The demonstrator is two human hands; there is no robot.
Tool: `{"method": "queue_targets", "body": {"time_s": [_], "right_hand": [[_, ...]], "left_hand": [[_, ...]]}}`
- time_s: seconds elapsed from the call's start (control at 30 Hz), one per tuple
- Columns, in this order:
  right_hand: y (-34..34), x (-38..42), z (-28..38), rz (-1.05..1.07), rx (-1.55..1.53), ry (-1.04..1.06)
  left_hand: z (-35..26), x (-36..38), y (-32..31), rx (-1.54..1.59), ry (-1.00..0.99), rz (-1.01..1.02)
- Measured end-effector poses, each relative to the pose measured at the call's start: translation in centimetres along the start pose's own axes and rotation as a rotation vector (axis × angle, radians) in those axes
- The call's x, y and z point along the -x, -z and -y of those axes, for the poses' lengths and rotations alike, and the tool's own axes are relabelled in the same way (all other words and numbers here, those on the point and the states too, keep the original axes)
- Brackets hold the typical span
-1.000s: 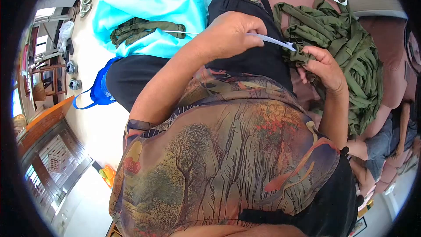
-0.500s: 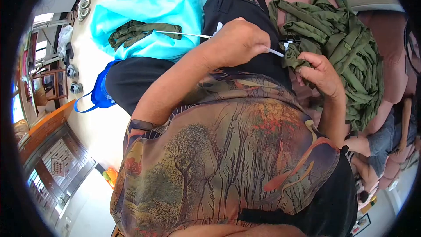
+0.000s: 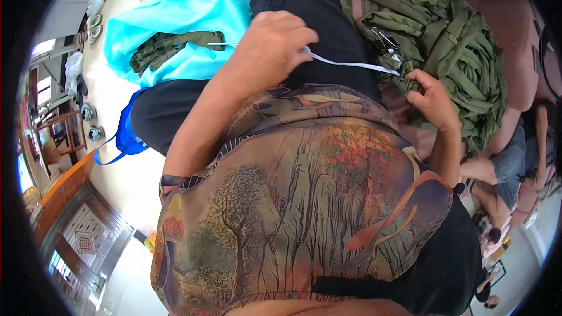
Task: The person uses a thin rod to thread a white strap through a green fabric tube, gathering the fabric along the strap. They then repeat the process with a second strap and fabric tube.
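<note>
My left hand (image 3: 272, 47), fingers closed, pinches a white elastic band (image 3: 345, 64) over the dark trousers. The band runs slightly slack to a gathered edge of olive-green fabric (image 3: 405, 79) on the right. That edge is held by my right hand (image 3: 434, 100), with forefinger and thumb curled at it. A thin white strip (image 3: 221, 44) pokes out to the left of my left hand. Beside the gathered edge, a binder clip (image 3: 381, 38) with wire handles sits on the cloth. A big heap of olive-green strips (image 3: 462, 64) lies just beyond my right hand.
A bright cyan bag (image 3: 181, 9) on the left holds a bunch of green fabric (image 3: 170, 50). A blue bag (image 3: 124, 137) hangs near my knee. Shoes (image 3: 93, 29) stand on the floor at far left. Another person's leg (image 3: 509, 164) shows at right on the pinkish seat.
My left hand has moved left and slightly up, away from the right hand, so a longer length of white elastic now shows between them. My right hand stays by the gathered fabric.
</note>
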State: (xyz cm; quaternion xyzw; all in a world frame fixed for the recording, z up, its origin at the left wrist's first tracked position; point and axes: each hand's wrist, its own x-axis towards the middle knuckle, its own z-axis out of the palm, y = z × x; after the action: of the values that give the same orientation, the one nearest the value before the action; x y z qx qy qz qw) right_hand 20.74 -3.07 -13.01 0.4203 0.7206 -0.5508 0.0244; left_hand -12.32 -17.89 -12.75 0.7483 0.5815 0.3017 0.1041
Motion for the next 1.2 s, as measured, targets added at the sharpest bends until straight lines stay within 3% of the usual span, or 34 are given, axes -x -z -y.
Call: {"method": "queue_targets", "body": {"time_s": [0.13,0.3,0.5,0.6,0.73,0.97,1.1,1.13,1.2], "right_hand": [[-1.2,0.3,-0.2,-0.066,0.076,0.075],[-2.6,0.4,1.8,-0.125,0.081,0.111],[-4.3,0.3,3.9,-0.227,0.21,0.358],[-3.8,0.1,4.4,-0.268,0.568,0.547],[-3.4,0.9,4.4,-0.43,0.769,0.557],[-2.8,1.4,0.6,-0.476,0.898,0.466],[-3.5,0.4,0.8,-0.496,0.869,0.458],[-3.7,0.3,1.2,-0.498,0.866,0.471],[-4.0,0.3,2.0,-0.499,0.858,0.496]], "left_hand": [[-0.7,0.5,-0.5,0.01,-0.003,-0.027],[-3.4,-2.4,-3.3,0.064,-0.083,0.096],[-4.0,-3.7,-7.0,0.103,-0.15,0.03],[-3.9,-3.8,-6.3,0.144,-0.199,0.001],[-1.6,-3.3,-3.1,0.033,-0.222,-0.027],[3.9,-0.5,-0.4,-0.183,0.017,-0.079],[1.9,-2.3,-3.2,-0.193,-0.147,-0.054],[0.6,-2.6,-4.2,-0.21,-0.159,0.029],[-1.3,-3.1,-4.9,0.064,-0.176,0.059]]}}
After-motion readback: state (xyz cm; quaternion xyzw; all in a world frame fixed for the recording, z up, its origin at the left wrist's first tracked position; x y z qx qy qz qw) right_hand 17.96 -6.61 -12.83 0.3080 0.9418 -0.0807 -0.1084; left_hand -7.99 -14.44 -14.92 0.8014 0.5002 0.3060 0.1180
